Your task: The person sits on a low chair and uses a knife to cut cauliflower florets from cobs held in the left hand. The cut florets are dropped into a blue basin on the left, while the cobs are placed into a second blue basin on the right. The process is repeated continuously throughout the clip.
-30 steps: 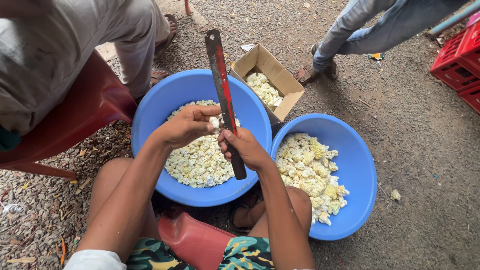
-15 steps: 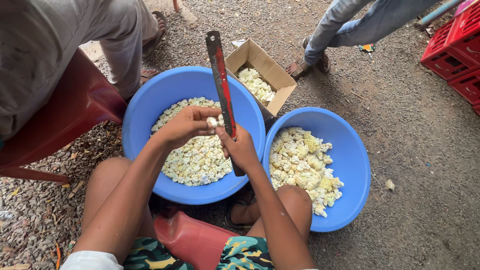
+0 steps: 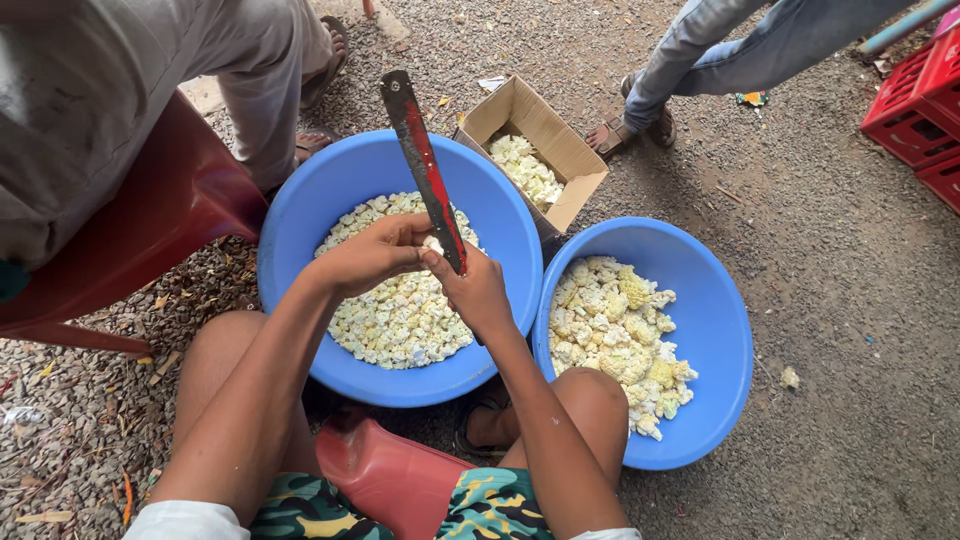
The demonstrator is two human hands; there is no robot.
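My right hand (image 3: pixel 478 292) grips the handle of a long knife (image 3: pixel 425 165) with a dark, red-streaked blade that points up and away from me. My left hand (image 3: pixel 375 255) pinches a small pale cauliflower piece (image 3: pixel 432 243) against the blade. Both hands hover over a big blue basin (image 3: pixel 500 215) filled with small cut cauliflower bits (image 3: pixel 395 315). A second blue basin (image 3: pixel 720 330) to the right holds larger cauliflower florets (image 3: pixel 620 335).
An open cardboard box (image 3: pixel 555 140) with more florets stands behind the basins. A person sits on a red plastic chair (image 3: pixel 150 220) at the left, another person's legs (image 3: pixel 690 60) are at the top right. Red crates (image 3: pixel 915 105) stand far right. A red stool (image 3: pixel 395 480) is under me on gravel.
The view has drifted slightly. My hands stay together at the blade over the left basin, with the knife held much as before.
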